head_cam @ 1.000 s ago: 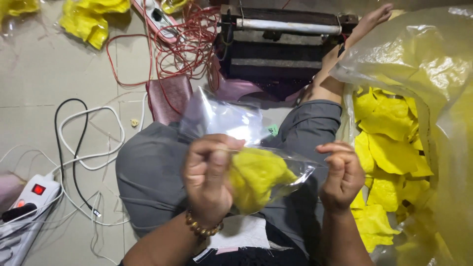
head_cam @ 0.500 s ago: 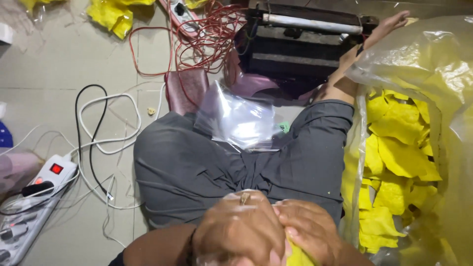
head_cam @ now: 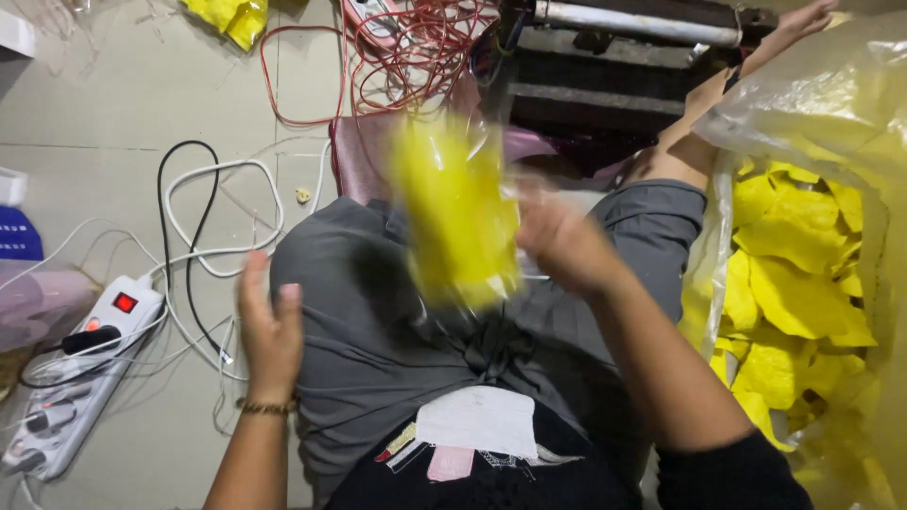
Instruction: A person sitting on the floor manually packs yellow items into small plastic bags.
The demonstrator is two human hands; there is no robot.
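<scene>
1. Half a second ago both hands were pressed together low at the bottom edge of the view; now they have parted, and the yellow packet has come up over the lap.
2. The right hand (head_cam: 557,241) is raised above the right thigh, forearm running up from the lower right, wrist bent inward. Its fingers are closed on the right edge of the clear bag of yellow cloth (head_cam: 455,212), though motion blur hides exactly how they lie.
3. The left hand (head_cam: 269,326) hangs free beside the left thigh, palm turned inward, fingers straight and lightly apart, thumb out, holding nothing. A beaded bracelet (head_cam: 266,407) sits on its wrist.
4. The bag stands roughly upright in the air, over the grey trousers (head_cam: 378,312) and in front of the black machine (head_cam: 614,66). It is smeared by movement: a tall yellow block inside a glossy transparent sleeve, with the clear film showing at its top and along its sides.
5. To the right, a large clear sack (head_cam: 831,104) holds a heap of loose yellow cloths (head_cam: 794,283).
6. On the tiled floor to the left lie a white power strip (head_cam: 85,378) with a lit red switch, white and black cables, and a tangle of red wire (head_cam: 406,47) near the machine.
</scene>
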